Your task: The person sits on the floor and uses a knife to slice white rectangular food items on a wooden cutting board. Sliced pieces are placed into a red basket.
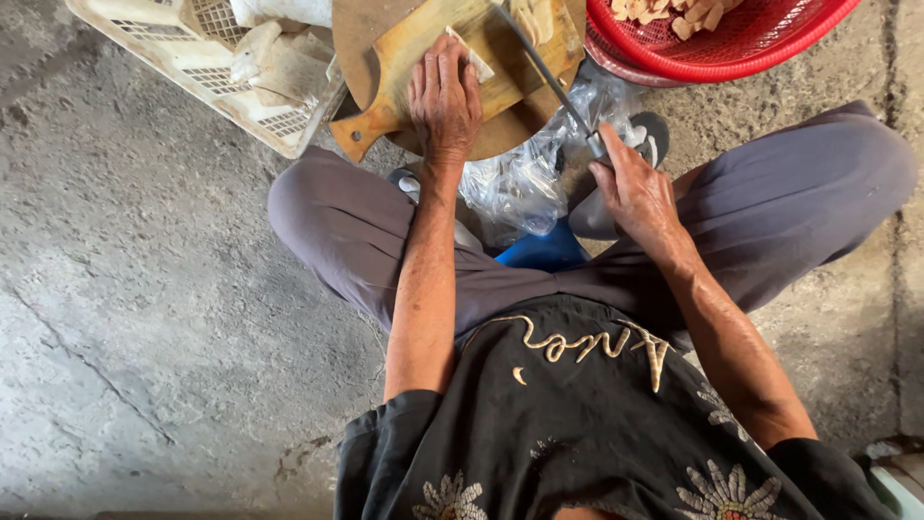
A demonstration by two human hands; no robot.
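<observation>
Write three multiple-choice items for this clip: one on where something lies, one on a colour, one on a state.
1. Where does the left hand rest?
A. on the pale piece on the cutting board
B. inside the white crate
C. on the floor

2. What colour is the basket holding cut pieces?
A. blue
B. red
C. green

3. What is the right hand doing?
A. lying open and empty
B. gripping a knife handle
C. holding a plastic bag

Answers:
1 A: the fingers press the pale piece onto the cutting board.
2 B: its mesh wall is red.
3 B: the fingers close round the handle, and the knife blade reaches over the board.
</observation>
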